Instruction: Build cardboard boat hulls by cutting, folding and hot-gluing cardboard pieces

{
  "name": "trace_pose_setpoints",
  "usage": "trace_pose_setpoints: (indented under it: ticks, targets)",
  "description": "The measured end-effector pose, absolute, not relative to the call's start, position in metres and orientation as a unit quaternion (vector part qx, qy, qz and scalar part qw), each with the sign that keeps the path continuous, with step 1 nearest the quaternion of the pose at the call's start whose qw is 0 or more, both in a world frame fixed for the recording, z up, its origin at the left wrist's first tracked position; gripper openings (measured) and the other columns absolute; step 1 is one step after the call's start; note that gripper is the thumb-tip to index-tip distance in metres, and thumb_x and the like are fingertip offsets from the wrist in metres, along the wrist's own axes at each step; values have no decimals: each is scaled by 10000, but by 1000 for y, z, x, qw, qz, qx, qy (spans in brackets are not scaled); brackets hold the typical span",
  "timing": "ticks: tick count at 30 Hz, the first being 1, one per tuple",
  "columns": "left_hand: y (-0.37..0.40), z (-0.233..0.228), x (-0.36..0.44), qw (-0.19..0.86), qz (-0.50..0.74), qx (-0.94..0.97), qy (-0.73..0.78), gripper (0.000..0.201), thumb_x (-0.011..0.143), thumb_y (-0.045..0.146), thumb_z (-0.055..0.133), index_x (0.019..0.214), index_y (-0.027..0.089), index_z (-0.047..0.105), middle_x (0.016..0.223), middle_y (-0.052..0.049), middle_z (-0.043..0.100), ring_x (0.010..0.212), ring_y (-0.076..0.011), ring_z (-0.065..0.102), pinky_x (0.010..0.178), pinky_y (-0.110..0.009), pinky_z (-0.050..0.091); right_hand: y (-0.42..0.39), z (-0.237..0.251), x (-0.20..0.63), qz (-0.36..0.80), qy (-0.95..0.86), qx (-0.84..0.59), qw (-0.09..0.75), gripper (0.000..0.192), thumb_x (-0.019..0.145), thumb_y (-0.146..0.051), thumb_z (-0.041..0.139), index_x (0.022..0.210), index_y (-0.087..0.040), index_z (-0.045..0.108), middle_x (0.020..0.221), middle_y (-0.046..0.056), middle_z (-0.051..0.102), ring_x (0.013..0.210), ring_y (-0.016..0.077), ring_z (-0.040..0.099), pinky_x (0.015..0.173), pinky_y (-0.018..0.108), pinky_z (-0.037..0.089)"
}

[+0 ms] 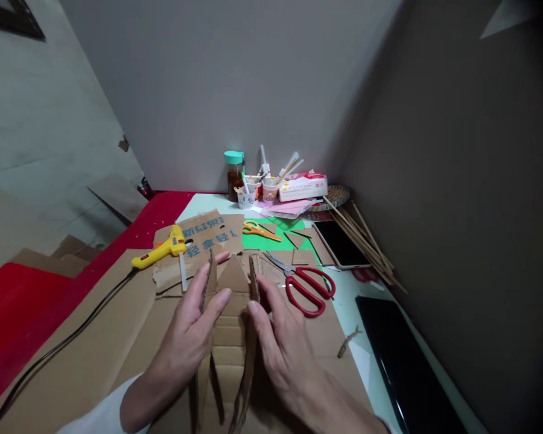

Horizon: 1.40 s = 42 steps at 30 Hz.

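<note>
- Head view: the left hand [192,328] and right hand [283,343] lie on either side of a folded cardboard piece [230,313], fingers pressing its upright side flaps, neither hand clenched.
- It rests on a cardboard sheet [95,355] covering the table.
- Red scissors [305,286] lie just right; a yellow glue gun [160,250] lies left, beyond the hands.
- Grey walls enclose the corner.

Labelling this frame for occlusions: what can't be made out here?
Head view only:
- Cardboard piece: its near end runs off the bottom edge; left hand and right hand cover its side flaps.
- Glue gun cord: leaves the frame at the lower left.
- Contents of the cups: too small to identify.
- Print on the cardboard sheet: partly legible, blurred.
</note>
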<state>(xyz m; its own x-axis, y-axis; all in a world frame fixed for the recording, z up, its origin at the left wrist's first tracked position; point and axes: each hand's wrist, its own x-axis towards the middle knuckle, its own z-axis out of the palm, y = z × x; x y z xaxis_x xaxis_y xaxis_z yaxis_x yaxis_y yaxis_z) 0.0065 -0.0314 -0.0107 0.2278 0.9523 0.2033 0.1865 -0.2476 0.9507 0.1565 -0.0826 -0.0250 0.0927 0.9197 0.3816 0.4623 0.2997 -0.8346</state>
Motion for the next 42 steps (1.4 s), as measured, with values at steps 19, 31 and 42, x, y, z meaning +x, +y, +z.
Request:
trace_pose_setpoints:
  ticks: [19,31,42]
  targets:
    - [-39,-6,-2,124,420,770,464,126,938,235,480,899,237,600,748,3,751,682,-199,735,606,-261,540,-90,-28,152,72,-733,-447,507,493,954,-67,403,1446,-90,387,1059,133,681,994,209,669,931,360,588]
    - [-40,-8,1,81,398,801,439,135,952,180,422,1002,198,547,830,-59,743,704,-204,728,607,-270,540,-92,-25,146,33,-741,-463,486,447,956,-88,357,1400,-41,385,939,154,686,912,230,677,814,380,631]
    - [-44,-14,-1,54,353,857,371,226,959,94,396,1116,170,539,990,-99,755,916,-207,746,765,-256,572,-90,-34,143,22,-733,-462,498,514,976,-106,353,1486,-92,294,1061,150,686,933,233,669,814,369,611]
